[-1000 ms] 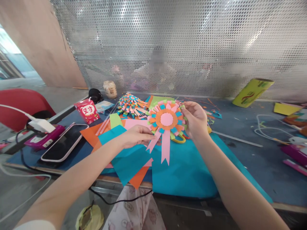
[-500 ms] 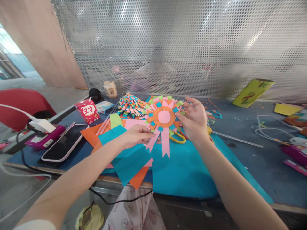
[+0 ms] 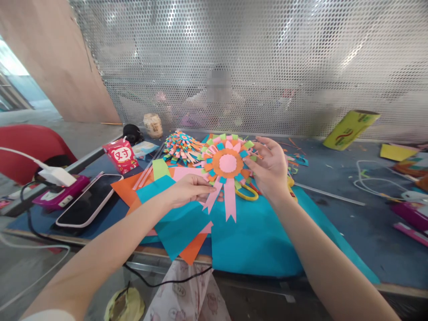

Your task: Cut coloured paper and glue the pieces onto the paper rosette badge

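Note:
A paper rosette (image 3: 228, 163) is held up above the table, with a pink centre, an orange ring, coloured loops around it and two pink tails. My left hand (image 3: 193, 191) pinches its left tail, some fingers behind the paper. On the right rim, my right hand (image 3: 270, 167) grips it between thumb and fingers. Below lies a blue paper sheet (image 3: 257, 240), and scissors with yellow handles (image 3: 247, 193) show behind the rosette. A pile of similar rosettes (image 3: 183, 146) sits behind to the left.
Orange paper (image 3: 124, 191), a phone (image 3: 90, 200), a purple power strip (image 3: 62, 195) and a red packet (image 3: 121, 155) lie left. To the right are a yellow tube (image 3: 351, 130), a thin strip (image 3: 329, 194) and a white cable (image 3: 368, 182). A perforated metal panel (image 3: 261, 53) stands behind the table.
Almost nothing differs. Both hands keep their hold on the rosette, and the whole view has shifted very slightly.

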A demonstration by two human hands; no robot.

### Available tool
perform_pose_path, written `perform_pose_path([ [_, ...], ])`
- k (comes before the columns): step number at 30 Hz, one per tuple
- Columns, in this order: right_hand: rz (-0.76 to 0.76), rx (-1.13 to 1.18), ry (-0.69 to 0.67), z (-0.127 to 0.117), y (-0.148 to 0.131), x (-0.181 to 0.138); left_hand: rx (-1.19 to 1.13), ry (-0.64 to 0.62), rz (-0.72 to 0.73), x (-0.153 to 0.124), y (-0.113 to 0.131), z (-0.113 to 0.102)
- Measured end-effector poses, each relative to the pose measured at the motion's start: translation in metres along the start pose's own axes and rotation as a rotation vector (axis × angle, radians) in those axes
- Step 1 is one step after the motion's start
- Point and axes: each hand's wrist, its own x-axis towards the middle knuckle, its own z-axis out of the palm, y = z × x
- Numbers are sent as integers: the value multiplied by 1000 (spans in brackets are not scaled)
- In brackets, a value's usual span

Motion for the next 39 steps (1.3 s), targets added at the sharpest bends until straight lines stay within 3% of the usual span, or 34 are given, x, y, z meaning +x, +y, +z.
perform_pose_path([
  [22,-22,-30,39,-3,4,1,-100,-14,-15,-1,0,0],
  [31,-25,-34,50,-3,7,0,-116,43,30,1,-1,1],
  [36,7,1,148,-11,4,7,-206,-5,68,0,-1,1],
  [39,-7,40,215,-18,4,12,-179,28,57,-1,0,2],
])
